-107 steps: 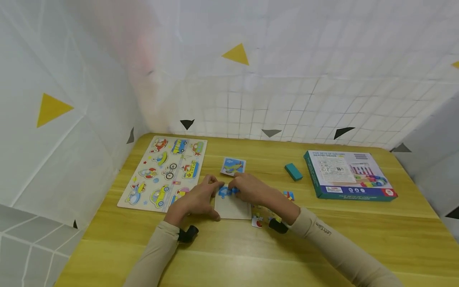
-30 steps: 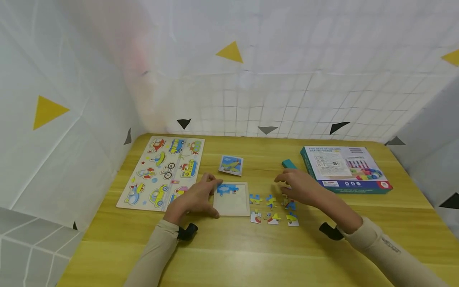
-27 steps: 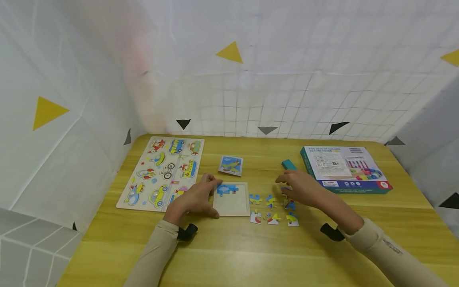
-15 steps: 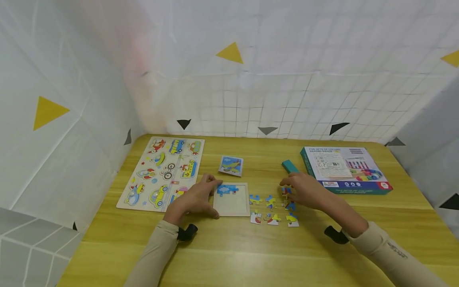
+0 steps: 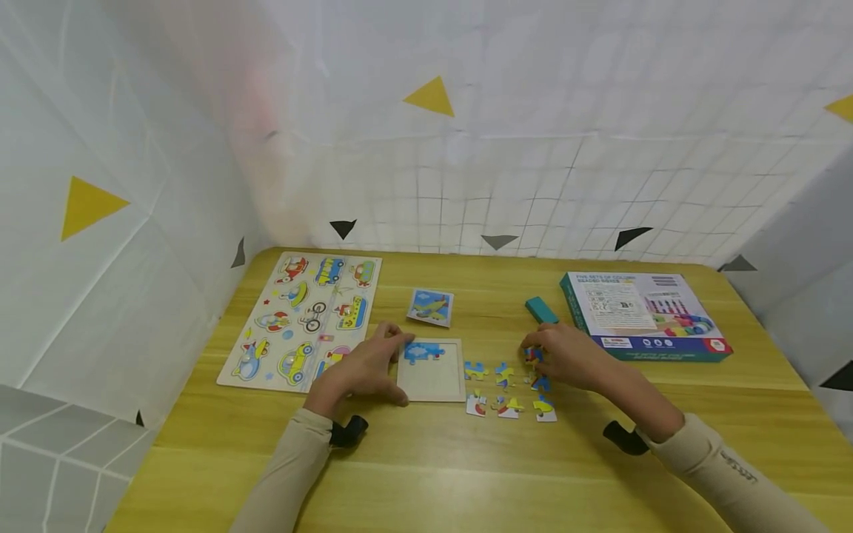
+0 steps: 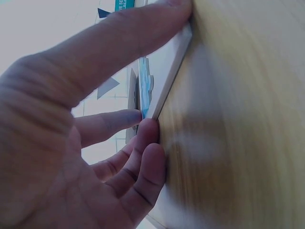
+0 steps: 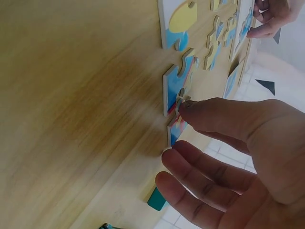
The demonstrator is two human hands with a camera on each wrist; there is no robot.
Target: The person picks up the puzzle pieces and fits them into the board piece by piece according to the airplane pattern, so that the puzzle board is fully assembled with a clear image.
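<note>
A square wooden puzzle tray (image 5: 432, 381) lies mid-table, with blue sky pieces (image 5: 423, 352) joined in its upper left part. My left hand (image 5: 363, 370) holds the tray's left side, thumb at the near corner and fingertips at the far one; the left wrist view shows them against the tray's edge (image 6: 167, 90). To the right, my right hand (image 5: 569, 357) pinches a red-and-blue puzzle piece (image 7: 176, 132) between thumb and fingers, low at the table. Another blue piece (image 7: 172, 88) lies right beside it. Several loose pieces (image 5: 509, 407) lie in rows between tray and right hand.
Behind the tray lies a small airplane picture card (image 5: 430, 307). A vehicle peg-puzzle board (image 5: 300, 322) covers the left side. A teal block (image 5: 541, 309) and a beads box (image 5: 646, 314) lie at the right, beyond the right hand. White sheeting (image 5: 506, 170) stands behind the table.
My right hand has left the tray, moved right to the loose pieces and closed its fingers on the red-and-blue piece. My left hand has stayed at the tray.
</note>
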